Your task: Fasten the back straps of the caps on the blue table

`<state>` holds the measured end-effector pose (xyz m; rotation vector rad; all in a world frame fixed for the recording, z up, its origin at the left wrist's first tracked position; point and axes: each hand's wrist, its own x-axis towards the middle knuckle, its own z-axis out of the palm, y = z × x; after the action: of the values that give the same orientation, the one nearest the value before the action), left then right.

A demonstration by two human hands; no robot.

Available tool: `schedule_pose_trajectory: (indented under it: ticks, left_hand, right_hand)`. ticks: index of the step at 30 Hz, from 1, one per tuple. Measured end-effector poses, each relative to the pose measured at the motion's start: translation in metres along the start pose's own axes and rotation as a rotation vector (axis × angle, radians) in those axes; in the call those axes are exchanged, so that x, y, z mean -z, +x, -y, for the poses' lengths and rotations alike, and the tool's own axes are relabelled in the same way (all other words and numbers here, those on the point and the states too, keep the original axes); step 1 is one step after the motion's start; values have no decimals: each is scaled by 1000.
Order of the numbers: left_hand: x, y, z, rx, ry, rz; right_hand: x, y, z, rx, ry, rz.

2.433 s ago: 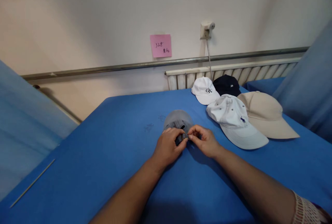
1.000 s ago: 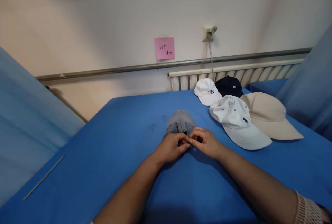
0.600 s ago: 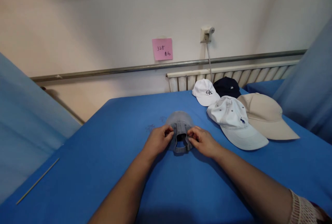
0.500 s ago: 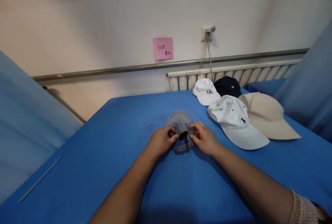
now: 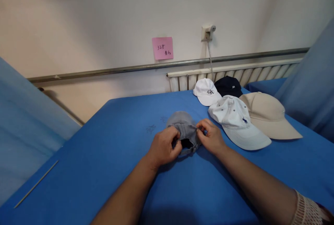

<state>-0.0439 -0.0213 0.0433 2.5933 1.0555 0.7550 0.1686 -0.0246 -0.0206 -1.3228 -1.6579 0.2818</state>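
Observation:
A grey baseball cap (image 5: 184, 130) lies on the blue-covered table, its rear opening and strap facing me and its brim pointing away. My left hand (image 5: 166, 145) pinches the cap's left side near the opening. With thumb and fingers closed, my right hand (image 5: 211, 136) grips the fabric on the right side. Between the hands the crown stands slightly raised, and the dark opening shows above the strap. My left fingers hide part of the cap's left edge.
To the right lie a white cap (image 5: 207, 92), a navy cap (image 5: 228, 86), a pale grey cap (image 5: 236, 120) and a beige cap (image 5: 267, 113). A thin stick (image 5: 36, 184) rests at the table's left edge. Blue curtains (image 5: 28, 113) hang at both sides; a radiator (image 5: 247, 73) stands behind.
My hands have left the strap, where they met earlier, and moved apart to the cap's sides. Since half a second ago the cap's back has been lifted and spread, turning slightly right.

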Motion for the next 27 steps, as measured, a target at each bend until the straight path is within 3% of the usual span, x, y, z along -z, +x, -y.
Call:
schedule_pose_trajectory:
  ticks: [2, 4, 7, 9, 12, 16, 21, 27]
  left_hand:
    - [7, -4, -5, -108, -69, 41]
    - [11, -5, -6, -99, -144, -2]
    - [7, -2, 3, 97, -168, -210]
    - [1, 2, 14, 208, -134, -248]
    - [-10, 5, 29, 226, -110, -46]
    - [-20, 3, 38, 200, -53, 263]
    - [-25, 2, 33, 149, 41, 383]
    - [-24, 0, 21, 69, 85, 453]
  right_hand:
    - [7, 0, 3, 107, 63, -38]
    - [10, 0, 4, 145, 144, 3]
    - [4, -4, 2, 40, 185, 127]
    - [-4, -6, 0, -55, 167, 201]
    - [-11, -10, 0, -82, 140, 381]
    - [-10, -10, 4, 16, 4, 553]
    - [-11, -10, 7, -24, 19, 523]
    - [-21, -7, -5, -107, 70, 311]
